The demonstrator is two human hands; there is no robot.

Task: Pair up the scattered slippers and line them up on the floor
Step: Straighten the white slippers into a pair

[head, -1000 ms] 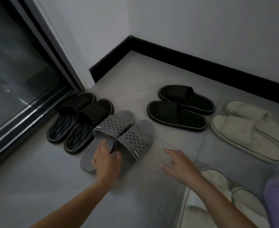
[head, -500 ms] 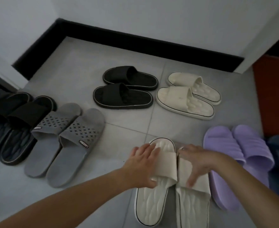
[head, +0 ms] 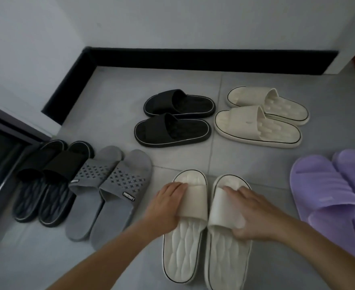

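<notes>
My left hand grips the strap of the left cream rubber slide; my right hand grips its mate, fingers across the strap. Both lie side by side on the grey tiled floor. Beyond: grey perforated slides, black white-trimmed slides, black skirting.

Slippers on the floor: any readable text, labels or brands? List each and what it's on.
"LANGSMA": white letters on the dark tag on the strap of the right grey slipper.
Tag on the left grey slipper: same kind, too blurred to read.
Embossed mark on the strap of the purple slipper: too faint to read.
Small mark on the strap of the far cream slipper: too small to read.
Nothing else legible.
</notes>
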